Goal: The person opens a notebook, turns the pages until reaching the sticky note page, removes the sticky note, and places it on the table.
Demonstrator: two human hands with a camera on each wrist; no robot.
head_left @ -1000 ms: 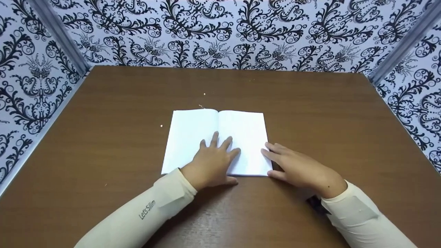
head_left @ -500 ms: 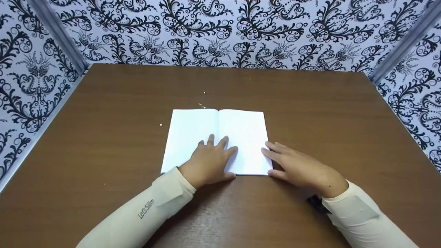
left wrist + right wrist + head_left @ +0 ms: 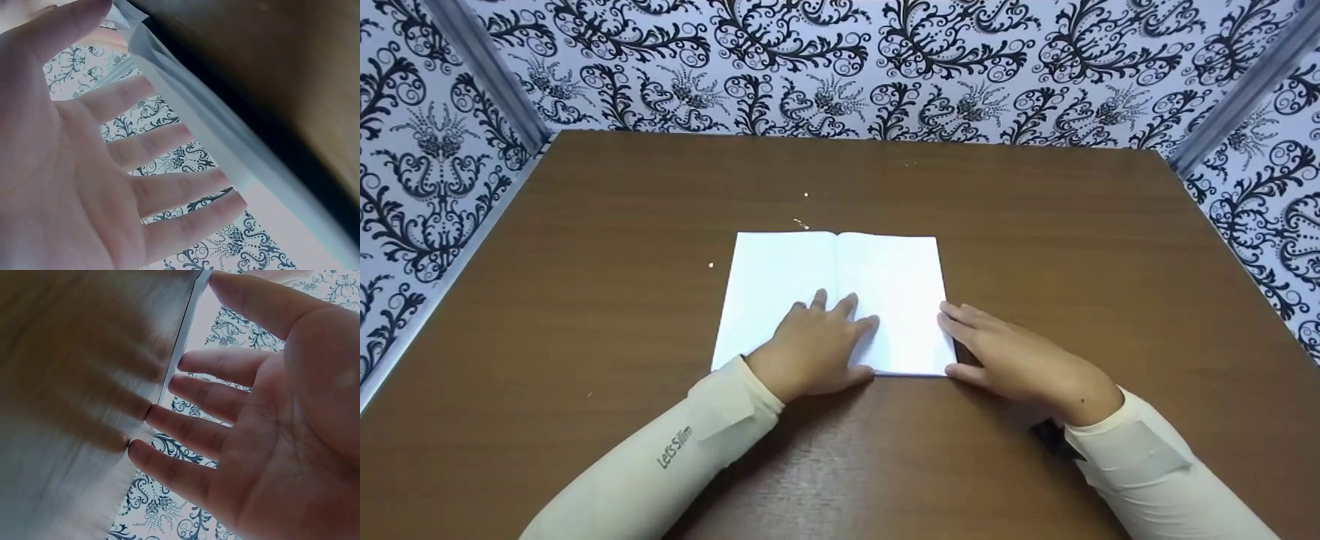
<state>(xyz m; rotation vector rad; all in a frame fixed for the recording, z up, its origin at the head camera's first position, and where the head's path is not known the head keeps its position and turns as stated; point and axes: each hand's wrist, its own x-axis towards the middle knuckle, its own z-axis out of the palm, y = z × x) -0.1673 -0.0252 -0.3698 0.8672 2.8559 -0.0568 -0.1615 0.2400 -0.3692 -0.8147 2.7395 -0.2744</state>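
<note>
An open notebook [image 3: 784, 274] with blank white pages lies flat on the brown table, its fold running away from me. My left hand [image 3: 814, 349] rests on the pages near the fold with fingers spread, the thumb by the near edge. In the left wrist view, the fingertips of the left hand [image 3: 112, 163] meet the page surface. At the notebook's right edge, my right hand [image 3: 1016, 360] touches the page border with straight fingers and thumb. The right wrist view shows that hand [image 3: 247, 410] with some fingertips on the notebook [image 3: 174, 363] and others on the table.
The brown table [image 3: 607, 300] reaches back to walls [image 3: 840, 67] with black floral patterns on white. Tiny white specks [image 3: 711, 265] lie left of and behind the notebook. A dark object [image 3: 1057, 440] sits under the right wrist.
My left hand has drawn back slightly toward me on the pages. The right hand stays at the notebook's right edge. The whole head view has shifted a little.
</note>
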